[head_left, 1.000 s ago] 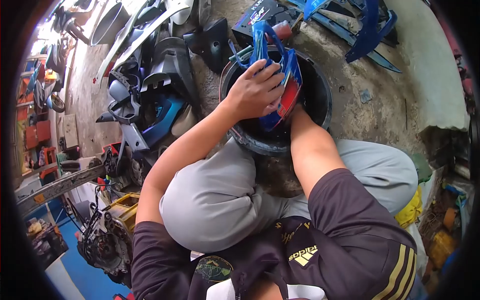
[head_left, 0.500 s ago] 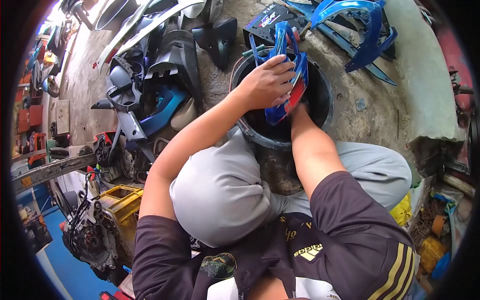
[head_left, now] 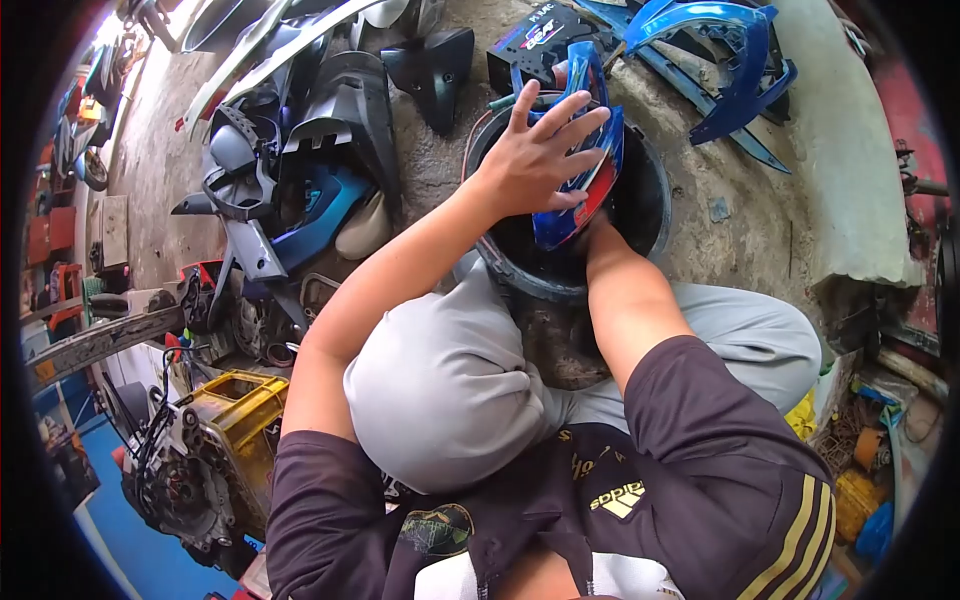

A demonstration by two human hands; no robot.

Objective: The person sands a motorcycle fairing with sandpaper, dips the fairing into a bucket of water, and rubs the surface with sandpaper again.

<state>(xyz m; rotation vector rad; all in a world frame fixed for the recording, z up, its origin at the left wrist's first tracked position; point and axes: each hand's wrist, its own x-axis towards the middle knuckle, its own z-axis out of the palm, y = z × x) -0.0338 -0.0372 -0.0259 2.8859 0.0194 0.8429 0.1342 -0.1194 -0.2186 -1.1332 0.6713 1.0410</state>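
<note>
A glossy blue plastic part with a red and white section [head_left: 603,187] is tilted over a black tub [head_left: 652,200]. My left hand [head_left: 545,150] lies over its left side, fingers spread apart, with some fingertips against the surface. On the other side, my right hand [head_left: 600,232] reaches down into the tub behind the red section. Only the wrist area shows; its fingers are hidden by the part and the tub's shadow. Something small and pinkish shows behind the top of the part, too little of it to identify.
A black box with printed lettering [head_left: 545,40] stands beyond the tub. Curved blue panels [head_left: 740,90] lie at the upper right. Dark plastic panels [head_left: 345,120] are piled on the left. An engine [head_left: 180,490] and a yellow crate [head_left: 240,400] are at the lower left.
My left hand's fingers have spread and lifted partly off the blue part, where they were closer together before. The view has shifted slightly, and my right arm stays in the tub.
</note>
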